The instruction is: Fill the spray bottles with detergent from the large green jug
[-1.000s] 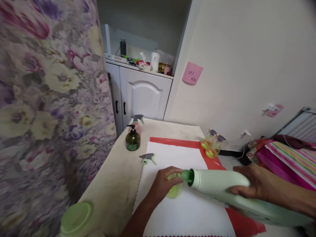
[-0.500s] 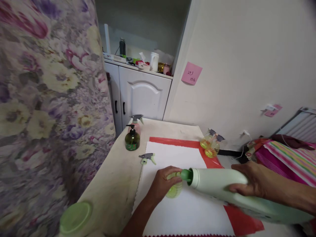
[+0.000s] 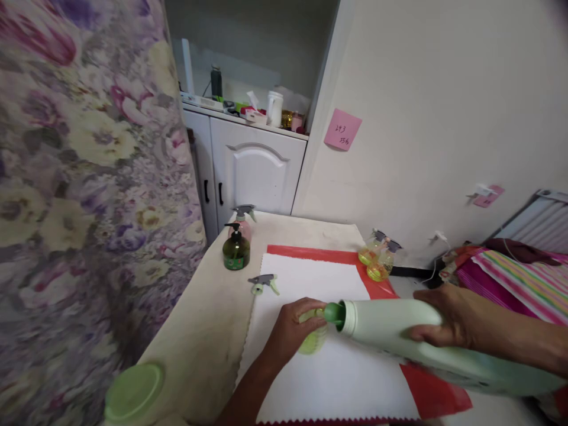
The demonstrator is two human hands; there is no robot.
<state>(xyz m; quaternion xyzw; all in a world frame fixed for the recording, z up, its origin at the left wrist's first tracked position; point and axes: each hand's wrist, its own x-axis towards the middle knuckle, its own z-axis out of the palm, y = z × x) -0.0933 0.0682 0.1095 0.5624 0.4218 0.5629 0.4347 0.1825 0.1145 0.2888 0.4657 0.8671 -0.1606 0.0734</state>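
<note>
Pale-green bottle, large and tipped onto its side above the table, reaches in from the lower right of my view. I read its long axis as running across the picture, close to level, from the base near the right edge to the threaded neck left of it; the mouth points left, with a green spout jutting from it. The right hand has its thumb and fingers clamped around the upper side of the body, near the middle.

Close in at my lower left I see a round green lid or container. The left hand has its fingers clamped on the neck of a small yellow-green bottle — the spout sits right at its top, though I cannot tell whether they touch. Under it spreads a white sheet over red material, all on the pale table.

Farther back, a grey-and-green trigger head lies at the sheet's left edge. Beyond it stand a dark green pump bottle and, just behind, a pink spray bottle; on the right I find two yellow spray bottles side by side. Past the table come a white cabinet and a wall with a pink note.
</note>
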